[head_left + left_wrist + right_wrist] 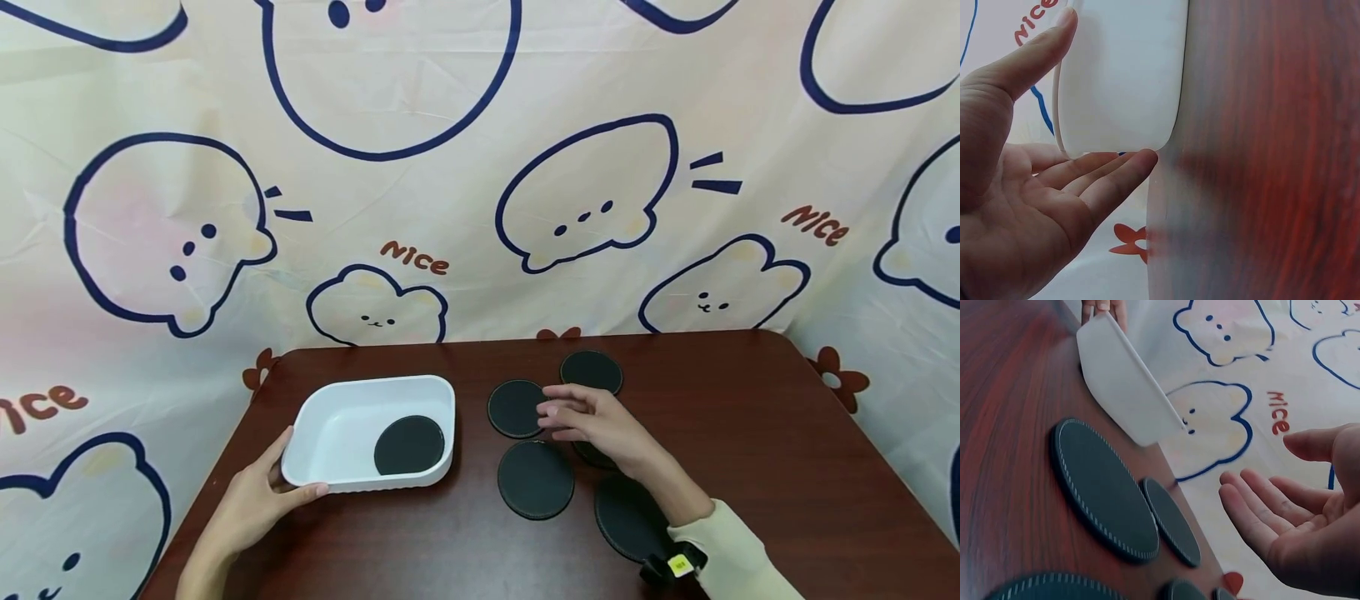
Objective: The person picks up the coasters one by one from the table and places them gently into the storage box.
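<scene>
Right sleeve [738, 560]: pale cream with a faint greenish cast, long, plain, smooth-looking cloth
Cuff [691, 527]: same pale colour, ending at the wrist
Wrist device [657, 572]: black, compact, worn next to the cuff; its finer details too dark to tell
Label on device [681, 566]: small, bright yellow, four-sided, with tiny dark marks too small to read
Right hand [600, 423]: bare, slim fingers
Left hand [251, 498]: bare, slender thumb
Left wrist [212, 557]: uncovered skin
</scene>
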A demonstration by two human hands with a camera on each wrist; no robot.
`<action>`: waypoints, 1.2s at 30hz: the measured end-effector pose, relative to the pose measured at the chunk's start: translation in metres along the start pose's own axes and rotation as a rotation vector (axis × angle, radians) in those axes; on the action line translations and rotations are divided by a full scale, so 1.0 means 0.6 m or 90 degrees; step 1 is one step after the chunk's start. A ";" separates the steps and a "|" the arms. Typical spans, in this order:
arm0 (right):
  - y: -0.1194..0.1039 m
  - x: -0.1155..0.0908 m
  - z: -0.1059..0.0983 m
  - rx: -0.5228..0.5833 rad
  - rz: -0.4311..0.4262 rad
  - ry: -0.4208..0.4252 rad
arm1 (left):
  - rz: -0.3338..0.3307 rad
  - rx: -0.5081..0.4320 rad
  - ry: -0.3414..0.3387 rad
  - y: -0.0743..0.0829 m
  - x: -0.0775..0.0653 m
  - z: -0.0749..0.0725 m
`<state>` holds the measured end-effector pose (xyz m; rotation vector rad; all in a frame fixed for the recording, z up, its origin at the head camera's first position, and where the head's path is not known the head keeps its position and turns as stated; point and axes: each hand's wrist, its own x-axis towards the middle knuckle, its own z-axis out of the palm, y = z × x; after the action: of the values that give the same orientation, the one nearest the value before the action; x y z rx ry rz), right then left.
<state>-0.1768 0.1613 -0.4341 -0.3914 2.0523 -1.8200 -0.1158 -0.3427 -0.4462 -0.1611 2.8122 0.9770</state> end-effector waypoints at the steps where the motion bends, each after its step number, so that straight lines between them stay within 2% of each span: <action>1: 0.003 -0.004 -0.006 0.003 0.005 -0.002 | 0.001 0.001 0.002 0.000 0.000 0.000; 10: 0.024 -0.038 -0.053 0.023 0.027 -0.011 | 0.002 -0.003 0.006 0.000 -0.002 0.000; 28: 0.054 -0.118 -0.129 0.016 0.067 0.019 | 0.000 0.003 0.003 0.005 -0.001 -0.001; 36: 0.064 -0.139 -0.153 0.010 0.087 0.031 | -0.002 0.000 0.006 0.002 -0.001 0.000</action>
<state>-0.1419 0.2843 -0.4558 -0.1991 2.0414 -1.7792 -0.1150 -0.3418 -0.4457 -0.1698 2.8196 0.9771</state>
